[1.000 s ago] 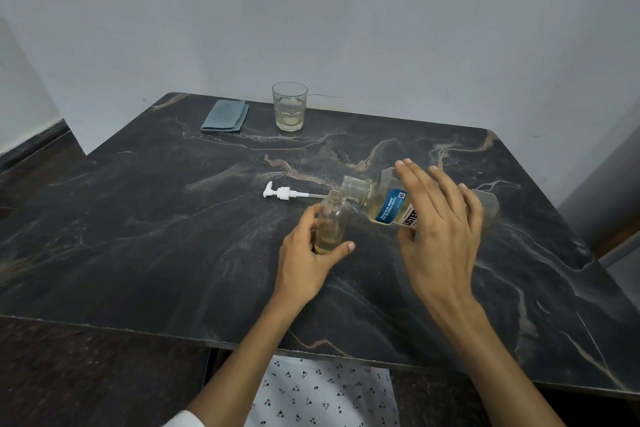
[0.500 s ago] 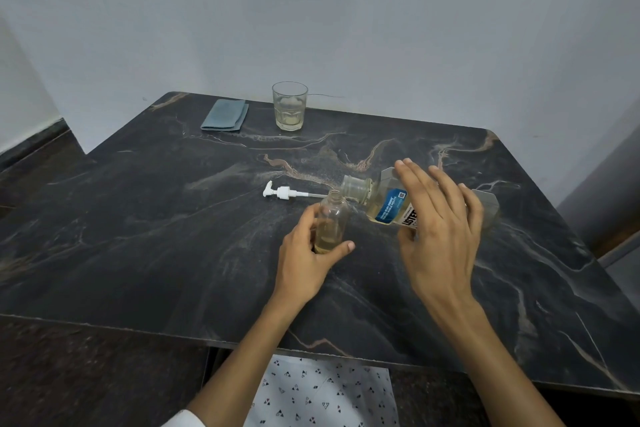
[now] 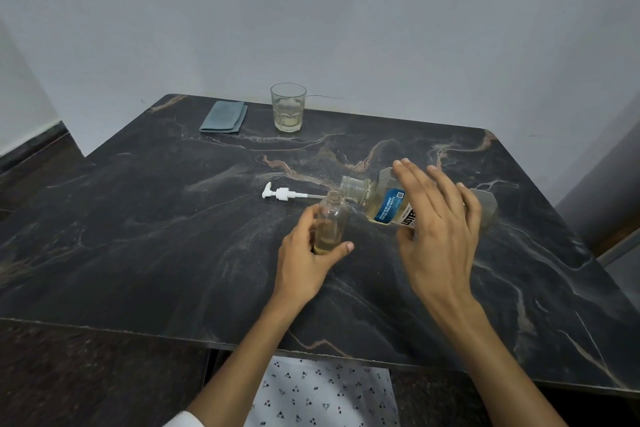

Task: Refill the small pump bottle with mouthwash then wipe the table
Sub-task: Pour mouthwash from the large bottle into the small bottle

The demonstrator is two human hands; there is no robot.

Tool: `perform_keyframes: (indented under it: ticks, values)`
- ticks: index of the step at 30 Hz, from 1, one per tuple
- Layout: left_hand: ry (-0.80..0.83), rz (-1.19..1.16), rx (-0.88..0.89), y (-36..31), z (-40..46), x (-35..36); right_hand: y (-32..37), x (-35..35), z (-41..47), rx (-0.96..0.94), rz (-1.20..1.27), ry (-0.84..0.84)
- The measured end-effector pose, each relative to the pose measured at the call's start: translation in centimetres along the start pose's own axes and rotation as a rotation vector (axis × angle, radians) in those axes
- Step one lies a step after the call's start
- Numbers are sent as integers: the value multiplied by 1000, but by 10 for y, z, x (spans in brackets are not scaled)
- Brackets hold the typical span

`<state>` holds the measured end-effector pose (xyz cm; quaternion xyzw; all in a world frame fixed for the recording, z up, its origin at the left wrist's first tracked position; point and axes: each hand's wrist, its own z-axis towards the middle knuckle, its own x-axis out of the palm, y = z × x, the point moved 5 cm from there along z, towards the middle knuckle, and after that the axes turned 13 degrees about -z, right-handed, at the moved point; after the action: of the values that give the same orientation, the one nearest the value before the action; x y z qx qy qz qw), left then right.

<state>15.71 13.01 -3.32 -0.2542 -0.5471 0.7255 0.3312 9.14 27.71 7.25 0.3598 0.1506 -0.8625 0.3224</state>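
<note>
Dark marble table, head view – only one cam. Count: 1 small bottle, 1 mouthwash bottle, 1 pump, 1 glass, 1 cloth, 2 hands.

Small bottle stands upright near table centre, cap off, a little yellowish liquid at its bottom. L hand grips it low down – thumb on the right side, fingers curled round the left.

Mouthwash bottle is tipped nearly flat, mouth pointing left and sitting just above and right of the small bottle's open neck; pale yellow liquid inside, blue label up. R hand holds it from above, fingers spread fairly wide over the body, thumb underneath near the label. Can't tell if liquid is flowing.

Pump lies on its side on the table just behind-left of the small bottle, white head to the left, tube toward the bottle.

Glass w/ some pale liquid stands at the far edge; folded blue-grey cloth lies just left of it, apart.
</note>
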Motion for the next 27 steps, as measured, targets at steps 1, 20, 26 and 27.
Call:
perform_keyframes:
  ticks: [1, 20, 26, 27]
  values:
    - [0, 0, -3, 0, 0, 0, 0, 0, 0, 0, 0, 0]
    - [-4, -3, -1, 2, 0, 0, 0, -1, 1, -3, 9, 3]
    - [0, -5, 10, 1, 1, 0, 0, -1, 0, -1, 15, 4]
    - [-2, -7, 12, 1, 1, 0, 0, -1, 0, -1, 14, 4]
